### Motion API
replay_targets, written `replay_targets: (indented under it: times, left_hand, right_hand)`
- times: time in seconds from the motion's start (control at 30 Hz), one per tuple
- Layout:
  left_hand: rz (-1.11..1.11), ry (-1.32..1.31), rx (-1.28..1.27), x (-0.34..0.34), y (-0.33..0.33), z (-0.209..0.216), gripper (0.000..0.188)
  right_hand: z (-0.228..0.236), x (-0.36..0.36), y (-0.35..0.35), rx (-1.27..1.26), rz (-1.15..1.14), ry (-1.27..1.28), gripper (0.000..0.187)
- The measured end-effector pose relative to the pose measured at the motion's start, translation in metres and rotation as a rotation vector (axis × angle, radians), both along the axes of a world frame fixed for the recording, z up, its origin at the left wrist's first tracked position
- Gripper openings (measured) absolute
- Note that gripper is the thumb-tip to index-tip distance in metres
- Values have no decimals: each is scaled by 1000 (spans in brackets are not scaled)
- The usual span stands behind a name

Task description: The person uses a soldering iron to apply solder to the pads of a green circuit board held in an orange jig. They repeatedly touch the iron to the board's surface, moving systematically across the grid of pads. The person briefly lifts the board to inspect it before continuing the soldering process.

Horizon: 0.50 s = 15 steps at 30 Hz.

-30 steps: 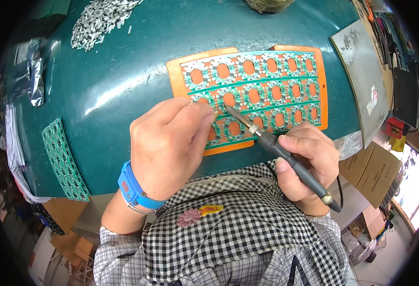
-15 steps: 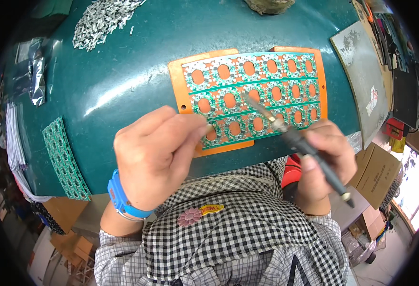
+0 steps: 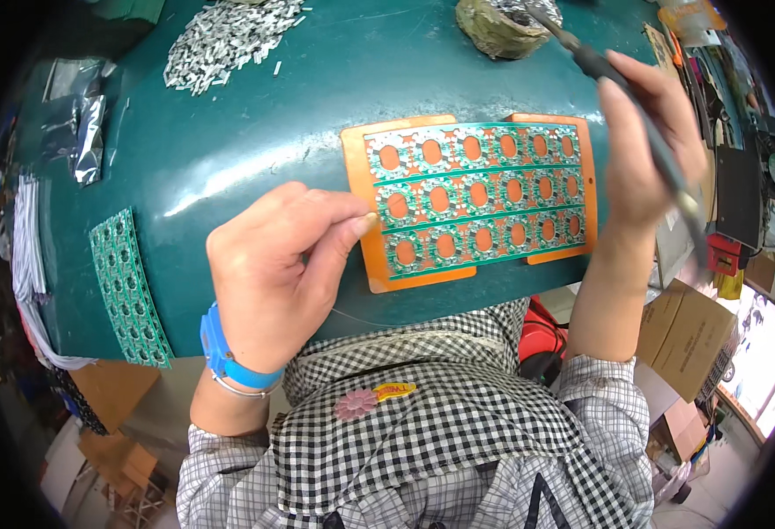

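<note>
The right hand (image 3: 647,150) has its thumb and fingers closed round the dark grip of a soldering iron (image 3: 594,63), whose far end is blurred, while the left hand (image 3: 281,256) presses thumb and forefinger together; whatever may lie between those tips is too small to tell. A thin strand (image 3: 361,320) shows below the left hand, though where it begins is unclear. The iron's tip reaches over the rough bowl (image 3: 484,33) at the top edge of the table (image 3: 255,150); whether it touches the contents cannot be told. The step in hand looks like tending the tip there, and it would be done best with a loose grip and light strokes, the fingers well back from the hot metal. The circuit-board panel (image 3: 458,172) lies on the orange fixture (image 3: 376,264) between the two hands, its rows of round openings uncovered. The left fingertips are at the fixture's left border, so a steady wrist there should avoid nudging it. Further out, the heap of small white pieces (image 3: 229,48) and the second green panel (image 3: 129,295), off to the left, are best kept clear of the iron's path.
</note>
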<state>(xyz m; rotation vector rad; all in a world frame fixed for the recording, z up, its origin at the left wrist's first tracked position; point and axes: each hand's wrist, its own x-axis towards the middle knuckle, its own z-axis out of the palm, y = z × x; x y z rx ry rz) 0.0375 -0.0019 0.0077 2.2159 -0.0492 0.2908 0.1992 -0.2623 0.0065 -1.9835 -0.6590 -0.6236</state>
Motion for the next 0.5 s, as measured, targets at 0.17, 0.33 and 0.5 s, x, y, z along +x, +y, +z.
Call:
replay_targets:
  times: [0.17, 0.33, 0.5]
  left_hand:
    - [28, 28, 21, -3, -8, -7, 11]
    - [12, 25, 65, -4, -11, -13, 11]
    - [-12, 19, 83, -1, -14, -16, 12]
  right_hand:
    - [16, -70, -3, 180, 63, 101, 24]
    - [3, -112, -7, -95, 394, 235, 29]
    - [-3, -119, 3, -142, 365, 300, 28]
